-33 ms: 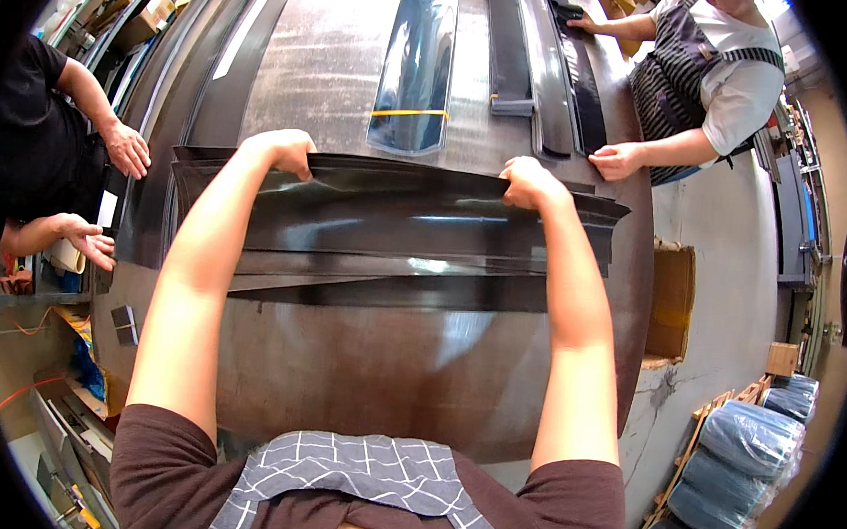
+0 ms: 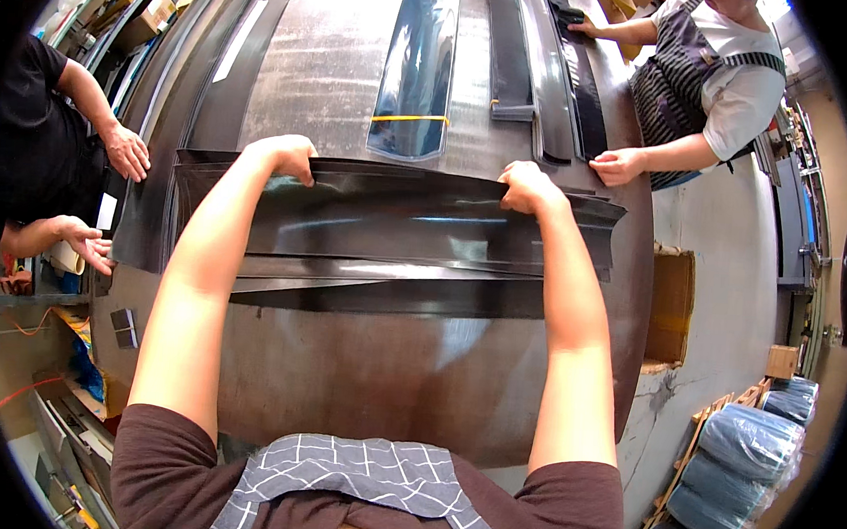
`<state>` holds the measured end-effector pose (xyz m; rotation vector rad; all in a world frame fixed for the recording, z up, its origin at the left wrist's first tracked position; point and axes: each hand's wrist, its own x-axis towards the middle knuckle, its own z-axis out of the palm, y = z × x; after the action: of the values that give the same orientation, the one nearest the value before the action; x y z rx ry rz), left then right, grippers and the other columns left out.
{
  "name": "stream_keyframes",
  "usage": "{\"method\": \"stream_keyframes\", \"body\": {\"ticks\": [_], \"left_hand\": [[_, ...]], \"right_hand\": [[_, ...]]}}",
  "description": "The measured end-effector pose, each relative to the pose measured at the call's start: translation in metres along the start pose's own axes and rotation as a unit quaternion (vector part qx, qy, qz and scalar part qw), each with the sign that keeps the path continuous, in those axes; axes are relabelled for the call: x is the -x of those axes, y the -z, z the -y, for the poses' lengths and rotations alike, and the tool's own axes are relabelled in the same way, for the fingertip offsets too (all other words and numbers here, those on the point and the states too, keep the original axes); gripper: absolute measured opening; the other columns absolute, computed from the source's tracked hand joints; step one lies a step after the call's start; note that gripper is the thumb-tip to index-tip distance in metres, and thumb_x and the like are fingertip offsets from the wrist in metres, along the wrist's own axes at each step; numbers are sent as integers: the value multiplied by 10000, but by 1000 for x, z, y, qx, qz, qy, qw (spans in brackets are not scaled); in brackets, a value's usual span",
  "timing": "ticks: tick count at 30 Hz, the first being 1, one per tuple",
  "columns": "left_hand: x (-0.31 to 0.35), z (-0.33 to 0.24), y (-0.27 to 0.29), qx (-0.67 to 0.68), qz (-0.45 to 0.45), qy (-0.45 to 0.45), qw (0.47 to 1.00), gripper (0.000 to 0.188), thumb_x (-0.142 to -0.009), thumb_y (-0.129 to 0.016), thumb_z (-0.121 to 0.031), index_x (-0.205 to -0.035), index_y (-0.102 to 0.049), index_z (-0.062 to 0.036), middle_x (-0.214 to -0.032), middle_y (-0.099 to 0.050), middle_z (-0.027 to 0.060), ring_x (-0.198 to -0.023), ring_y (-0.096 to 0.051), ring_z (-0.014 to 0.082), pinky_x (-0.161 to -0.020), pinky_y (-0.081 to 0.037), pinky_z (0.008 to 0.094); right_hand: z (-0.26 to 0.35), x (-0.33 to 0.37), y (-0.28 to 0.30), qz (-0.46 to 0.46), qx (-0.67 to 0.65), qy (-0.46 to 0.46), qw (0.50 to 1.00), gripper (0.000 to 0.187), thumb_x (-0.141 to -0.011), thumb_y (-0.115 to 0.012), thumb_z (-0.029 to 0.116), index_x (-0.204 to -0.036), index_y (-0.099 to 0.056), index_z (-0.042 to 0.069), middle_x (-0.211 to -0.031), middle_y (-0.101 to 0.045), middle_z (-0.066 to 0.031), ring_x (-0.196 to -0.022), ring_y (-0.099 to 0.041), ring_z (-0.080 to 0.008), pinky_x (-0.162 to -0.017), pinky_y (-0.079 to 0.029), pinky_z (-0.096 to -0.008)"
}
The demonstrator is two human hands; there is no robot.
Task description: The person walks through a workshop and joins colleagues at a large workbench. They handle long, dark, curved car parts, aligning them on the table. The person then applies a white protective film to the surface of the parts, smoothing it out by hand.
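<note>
Across the table in front of me lies a stack of long, dark, glossy strips, wider than the gap between my arms. My left hand pinches the far edge of the top strip near its left part. Farther right along that same edge, my right hand is closed on it too. The strip bows a little between my hands. Under its near side, more strips poke out unevenly, one at a slant. My fingertips are partly hidden behind the edge.
A clear bluish strip bundle with a yellow band lies beyond. Dark strips line the table's left. One person's hand is at left; another's hand touches strips at right. Wrapped rolls stand lower right.
Both hands keep their grip on the strip's far edge. The glints on the strip have shifted slightly, and the whole scene sits a touch lower in the picture.
</note>
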<state>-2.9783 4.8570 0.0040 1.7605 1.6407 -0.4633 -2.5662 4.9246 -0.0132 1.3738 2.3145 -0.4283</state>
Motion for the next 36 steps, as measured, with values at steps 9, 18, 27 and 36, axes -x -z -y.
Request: {"method": "stream_keyframes", "body": {"ticks": [9, 18, 27, 36], "left_hand": [[0, -2, -15, 69, 10, 6, 998, 289, -604, -752, -152, -852, -685, -20, -714, -671, 97, -672, -610, 207, -666, -483, 356], [85, -23, -99, -12, 3, -72, 997, 304, -600, -731, -229, -838, -691, -44, -822, -665, 192, -830, -644, 355, -738, -509, 422], [174, -20, -127, -24, -66, -143, 987, 252, -606, -762, -183, -823, -697, -73, -954, -674, 107, -936, -624, 299, -831, -489, 390], [105, -15, 9, -75, -102, -75, 989, 260, -581, -755, -147, -805, -685, -35, -812, -663, 188, -802, -645, 348, -725, -513, 406]], "right_hand": [[9, 18, -3, -3, -33, 20, 999, 366, -732, -638, 112, -1093, -689, 141, -1189, -572, -163, -1105, -544, -326, -983, -450, -366], [48, 129, -68, 99, -55, 15, 993, 330, -725, -654, 103, -1048, -690, 155, -1158, -583, -144, -1082, -564, -304, -912, -473, -414], [85, 236, -65, -51, -145, 77, 985, 33, -746, -613, 89, -730, -613, 61, -751, -648, -157, -790, -645, -330, -680, -508, -426], [42, 133, 36, -92, -83, 129, 984, 86, -695, -651, 111, -760, -632, 57, -839, -638, -186, -859, -601, -385, -752, -493, -457]]}}
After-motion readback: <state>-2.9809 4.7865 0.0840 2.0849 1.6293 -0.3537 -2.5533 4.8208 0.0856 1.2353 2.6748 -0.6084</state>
